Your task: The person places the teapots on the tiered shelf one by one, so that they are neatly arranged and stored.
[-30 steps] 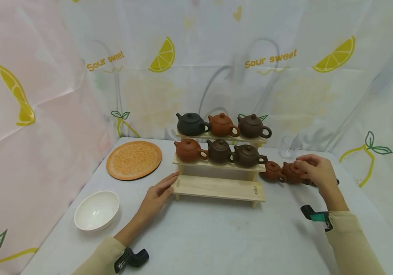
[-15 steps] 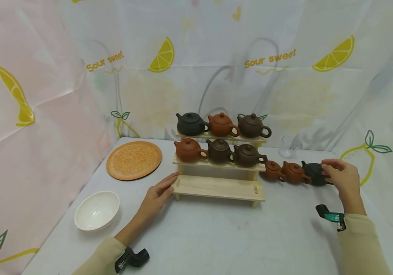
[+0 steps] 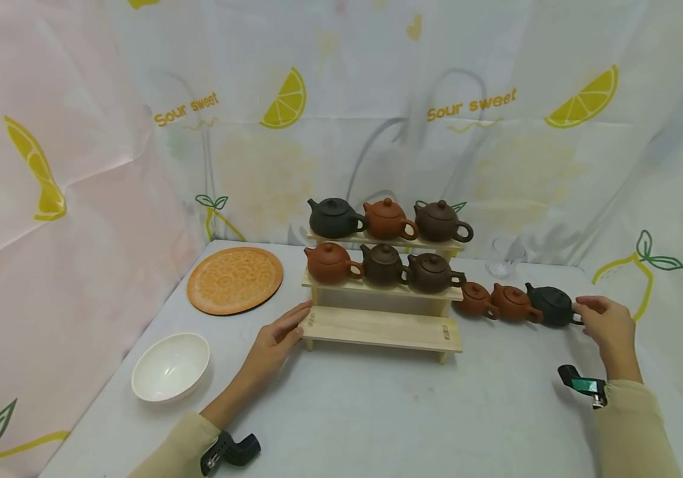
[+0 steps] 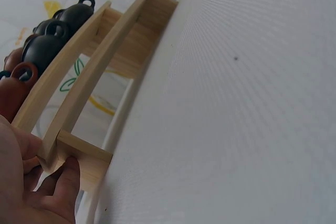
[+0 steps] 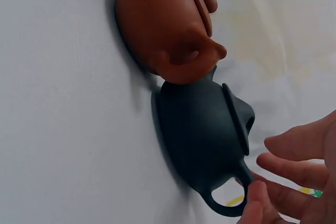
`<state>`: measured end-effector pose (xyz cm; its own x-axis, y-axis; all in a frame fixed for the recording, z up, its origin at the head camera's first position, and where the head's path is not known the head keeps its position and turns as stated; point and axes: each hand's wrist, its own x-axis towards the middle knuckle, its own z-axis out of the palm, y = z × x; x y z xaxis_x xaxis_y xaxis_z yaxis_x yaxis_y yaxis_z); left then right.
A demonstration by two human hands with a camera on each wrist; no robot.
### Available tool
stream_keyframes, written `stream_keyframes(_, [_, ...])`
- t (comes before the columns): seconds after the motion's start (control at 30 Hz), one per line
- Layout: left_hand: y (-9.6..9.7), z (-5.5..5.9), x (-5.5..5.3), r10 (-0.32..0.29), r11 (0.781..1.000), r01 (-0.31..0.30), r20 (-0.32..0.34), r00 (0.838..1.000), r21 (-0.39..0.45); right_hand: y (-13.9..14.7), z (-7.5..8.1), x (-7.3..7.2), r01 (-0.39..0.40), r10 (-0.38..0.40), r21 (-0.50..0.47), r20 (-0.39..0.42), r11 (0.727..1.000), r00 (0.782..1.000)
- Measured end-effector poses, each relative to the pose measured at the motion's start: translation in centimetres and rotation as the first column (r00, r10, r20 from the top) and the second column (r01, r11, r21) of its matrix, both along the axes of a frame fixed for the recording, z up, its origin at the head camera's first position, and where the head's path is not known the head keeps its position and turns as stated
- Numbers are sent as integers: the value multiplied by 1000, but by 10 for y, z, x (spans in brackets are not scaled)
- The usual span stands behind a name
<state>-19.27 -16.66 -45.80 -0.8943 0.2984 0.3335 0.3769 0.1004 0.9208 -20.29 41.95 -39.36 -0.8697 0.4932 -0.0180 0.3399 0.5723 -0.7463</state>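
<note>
In the head view, my left hand [image 3: 271, 344] holds the left end of the low front board of a three-tier wooden stand [image 3: 379, 328]. The left wrist view shows fingers at the board end [image 4: 48, 153] and against its leg. My right hand [image 3: 608, 328] is beside a dark grey teapot [image 3: 550, 305] at the right of a row on the table. In the right wrist view its loosely bent fingers [image 5: 258, 195] touch the teapot's handle [image 5: 228, 211] without closing round it. Left of this teapot sit two reddish-brown teapots, the nearer one [image 3: 514, 302] almost touching its spout.
Several teapots [image 3: 327, 262] stand on the stand's two upper tiers. The front tier is bare. A clear glass [image 3: 502, 257] stands behind the table row. At left lie a round orange mat [image 3: 235, 280] and a white bowl [image 3: 170, 366].
My right hand moved right, off the reddish-brown teapots, to the dark grey teapot's lid, then down to its handle. The dark grey teapot came into view. My left hand stayed on the stand.
</note>
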Motion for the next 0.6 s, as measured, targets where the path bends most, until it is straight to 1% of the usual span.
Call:
stream_keyframes(0.13, [-1, 1, -1, -1, 1000, 1, -5, 1000, -6, 5, -3, 1, -7, 7, -35, -17, 999, 1000])
stream_keyframes(0.2, [0, 1, -1, -3, 1000, 2, -8, 1000, -8, 7, -4, 1, -8, 6, -75, -23, 997, 1000])
stream_keyframes(0.27, [0, 1, -2, -6, 1000, 6, -11, 1000, -6, 9, -4, 2, 1, -3, -136, -14, 991, 1000])
stream_keyframes(0.43, [0, 1, -3, -12, 1000, 12, -2, 1000, -1, 15, -8, 3, 43, -38, -297, 24, 954, 999])
stream_keyframes(0.5, [1, 1, -3, -13, 1000, 13, -1, 1000, -2, 17, -11, 3, 48, -40, -338, 32, 940, 999])
stream_keyframes(0.6, [1, 1, -3, -9, 1000, 9, -3, 1000, -3, 22, -14, 3, 38, -23, -368, 47, 929, 999])
